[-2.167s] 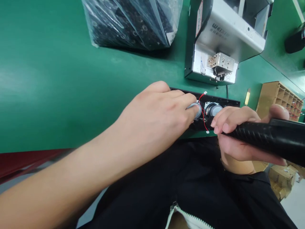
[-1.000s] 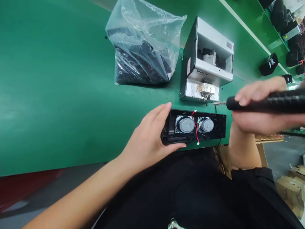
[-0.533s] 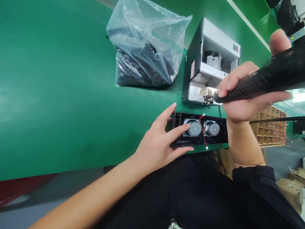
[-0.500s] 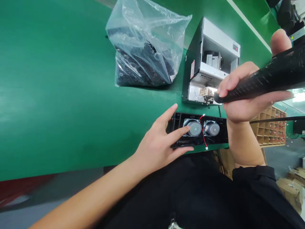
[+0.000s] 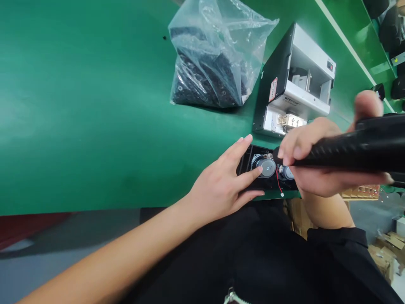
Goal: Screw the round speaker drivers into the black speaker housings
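Observation:
My left hand (image 5: 221, 181) lies with fingers spread over the left end of a black plastic speaker housing (image 5: 245, 162), one fingertip touching the left round speaker (image 5: 267, 168). My right hand (image 5: 313, 158) is closed around a black electric screwdriver (image 5: 357, 145). Its tip is low over the housing, beside the left speaker's upper right edge; whether it touches a screw I cannot tell. The right speaker (image 5: 287, 172) is partly hidden by my right hand. A red wire (image 5: 279, 182) with a white plug hangs between the speakers.
A silver and black screw feeder (image 5: 294, 84) stands just behind the housing. Left of it sits a clear plastic bag (image 5: 218, 59) of black parts. A cardboard divider box (image 5: 362, 192) is at the right, beyond my right arm. The green table's (image 5: 95, 126) near edge runs close to my body.
My right hand has brought the screwdriver down from the screw feeder to the left speaker's edge. My left hand stays on the housing. The view has shifted slightly.

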The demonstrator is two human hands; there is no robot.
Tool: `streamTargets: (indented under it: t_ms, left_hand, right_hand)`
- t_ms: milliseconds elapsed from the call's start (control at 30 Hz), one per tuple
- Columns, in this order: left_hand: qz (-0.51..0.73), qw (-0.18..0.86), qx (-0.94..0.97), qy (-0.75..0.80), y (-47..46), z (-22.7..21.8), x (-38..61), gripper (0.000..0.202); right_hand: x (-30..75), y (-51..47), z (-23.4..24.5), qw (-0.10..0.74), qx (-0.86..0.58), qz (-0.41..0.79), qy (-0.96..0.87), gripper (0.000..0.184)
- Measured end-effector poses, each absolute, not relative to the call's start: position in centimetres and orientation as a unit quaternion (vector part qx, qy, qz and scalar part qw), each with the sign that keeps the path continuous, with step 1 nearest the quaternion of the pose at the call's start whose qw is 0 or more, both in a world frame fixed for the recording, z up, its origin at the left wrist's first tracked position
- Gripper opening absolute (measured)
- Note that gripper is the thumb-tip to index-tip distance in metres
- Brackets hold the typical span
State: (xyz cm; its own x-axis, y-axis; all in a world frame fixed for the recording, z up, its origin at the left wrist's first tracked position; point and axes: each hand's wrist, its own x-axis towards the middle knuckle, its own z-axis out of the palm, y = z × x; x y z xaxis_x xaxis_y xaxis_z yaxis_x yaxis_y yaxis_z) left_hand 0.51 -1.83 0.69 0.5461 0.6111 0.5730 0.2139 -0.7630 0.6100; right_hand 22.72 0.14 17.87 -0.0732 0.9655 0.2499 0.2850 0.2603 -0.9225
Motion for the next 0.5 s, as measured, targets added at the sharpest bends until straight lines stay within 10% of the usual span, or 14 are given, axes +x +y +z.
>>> streamTargets:
  t_ms: [500]
  left_hand:
    - [0.396,0.251,0.849,0.242,-1.8,0.7,0.6,0.053]
  right_hand:
    - [20.0,3.9,8.7,0.662,-0.381,0.265,-0.589,0.083]
